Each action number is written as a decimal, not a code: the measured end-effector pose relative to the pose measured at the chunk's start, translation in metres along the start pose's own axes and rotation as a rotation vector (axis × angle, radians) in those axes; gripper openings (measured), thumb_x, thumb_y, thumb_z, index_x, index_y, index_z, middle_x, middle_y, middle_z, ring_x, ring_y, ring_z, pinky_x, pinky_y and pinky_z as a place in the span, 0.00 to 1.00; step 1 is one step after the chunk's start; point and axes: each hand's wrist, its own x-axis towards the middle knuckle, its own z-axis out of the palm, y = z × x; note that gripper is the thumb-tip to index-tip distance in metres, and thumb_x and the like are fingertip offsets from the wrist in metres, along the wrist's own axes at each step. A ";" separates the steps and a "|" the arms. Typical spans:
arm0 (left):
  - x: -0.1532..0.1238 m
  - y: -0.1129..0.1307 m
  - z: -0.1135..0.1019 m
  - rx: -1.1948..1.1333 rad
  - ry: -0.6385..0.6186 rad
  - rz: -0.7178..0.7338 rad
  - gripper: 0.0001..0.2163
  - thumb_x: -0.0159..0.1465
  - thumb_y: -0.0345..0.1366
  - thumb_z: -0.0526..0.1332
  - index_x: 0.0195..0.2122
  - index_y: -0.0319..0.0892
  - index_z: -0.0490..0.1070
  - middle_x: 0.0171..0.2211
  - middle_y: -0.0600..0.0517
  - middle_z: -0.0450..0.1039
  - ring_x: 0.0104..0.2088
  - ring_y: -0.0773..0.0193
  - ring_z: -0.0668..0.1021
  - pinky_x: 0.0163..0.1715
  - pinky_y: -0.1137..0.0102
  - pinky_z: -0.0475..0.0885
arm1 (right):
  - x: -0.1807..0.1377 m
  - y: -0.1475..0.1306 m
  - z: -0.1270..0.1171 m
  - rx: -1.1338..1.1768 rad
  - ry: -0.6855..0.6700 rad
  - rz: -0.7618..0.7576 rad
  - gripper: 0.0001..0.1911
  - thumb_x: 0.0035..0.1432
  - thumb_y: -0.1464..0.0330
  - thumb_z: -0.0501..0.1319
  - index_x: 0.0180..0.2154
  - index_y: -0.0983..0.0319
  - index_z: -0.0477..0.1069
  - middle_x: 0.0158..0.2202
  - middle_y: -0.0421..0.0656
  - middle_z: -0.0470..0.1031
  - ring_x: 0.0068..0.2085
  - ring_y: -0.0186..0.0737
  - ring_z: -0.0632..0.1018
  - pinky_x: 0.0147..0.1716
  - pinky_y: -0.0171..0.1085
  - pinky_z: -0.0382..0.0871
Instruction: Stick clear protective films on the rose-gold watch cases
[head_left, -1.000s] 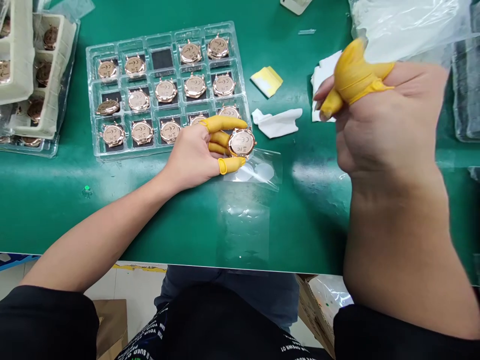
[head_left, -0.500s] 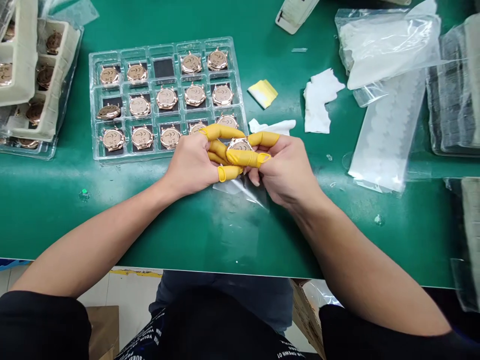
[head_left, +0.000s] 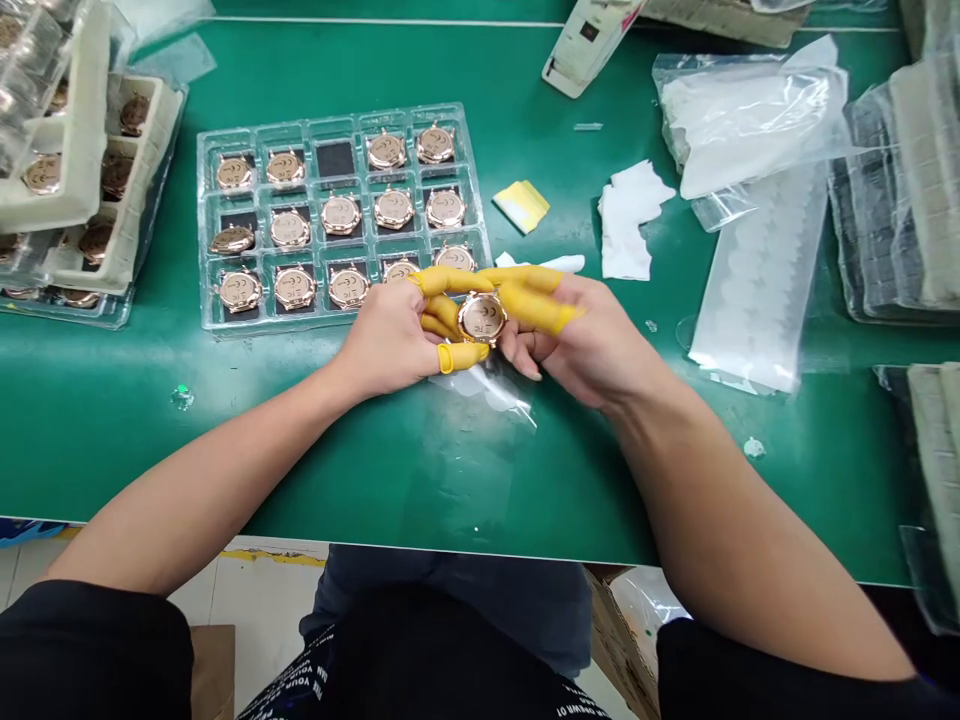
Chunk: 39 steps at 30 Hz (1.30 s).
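Note:
My left hand [head_left: 394, 335] and my right hand [head_left: 581, 335] meet above the green table, both wearing yellow finger cots. Between their fingertips sits a rose-gold watch case [head_left: 482, 318], back side up. The left fingers pinch it from the left, and the right thumb and forefinger close on it from the right. Under the hands lies a small clear plastic bag [head_left: 491, 388]. Just behind them stands a clear blister tray [head_left: 341, 215] with several more watch cases in its pockets; one pocket is empty.
White foam trays [head_left: 71, 180] with watch cases stack at the far left. Yellow and white scraps [head_left: 630, 215] lie right of the tray. Clear bags and film strips [head_left: 757, 270] pile at the right. The table's front edge [head_left: 450, 535] runs near my body.
My right hand came down from the bags at the upper right and closed on the watch case held by my left hand. The case now shows more clearly between the fingers.

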 end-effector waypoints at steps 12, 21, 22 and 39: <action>0.001 -0.001 0.002 -0.017 -0.050 -0.079 0.21 0.56 0.30 0.74 0.52 0.40 0.76 0.35 0.51 0.85 0.32 0.67 0.84 0.38 0.70 0.81 | 0.171 -0.050 0.048 -0.645 0.218 -0.496 0.12 0.63 0.58 0.71 0.45 0.56 0.82 0.35 0.40 0.82 0.32 0.37 0.71 0.35 0.43 0.68; 0.000 -0.001 0.000 0.114 -0.098 -0.010 0.16 0.61 0.29 0.69 0.51 0.39 0.75 0.38 0.51 0.86 0.39 0.63 0.87 0.48 0.67 0.81 | 0.239 -0.050 0.112 -1.227 0.237 -0.596 0.06 0.57 0.61 0.71 0.35 0.56 0.80 0.48 0.54 0.75 0.44 0.57 0.76 0.42 0.58 0.73; 0.000 0.000 -0.001 0.155 -0.092 -0.002 0.14 0.60 0.28 0.69 0.48 0.38 0.75 0.38 0.50 0.85 0.39 0.62 0.87 0.47 0.66 0.81 | 0.244 -0.046 0.119 -1.225 0.217 -0.590 0.07 0.56 0.61 0.72 0.34 0.56 0.80 0.47 0.54 0.75 0.43 0.56 0.76 0.42 0.57 0.73; 0.002 -0.006 0.002 -0.077 0.046 0.007 0.30 0.52 0.36 0.79 0.56 0.39 0.76 0.33 0.52 0.83 0.34 0.65 0.83 0.39 0.69 0.79 | 0.027 -0.051 0.018 -0.347 0.069 -0.074 0.41 0.34 0.56 0.85 0.48 0.56 0.71 0.23 0.35 0.73 0.23 0.33 0.63 0.24 0.37 0.49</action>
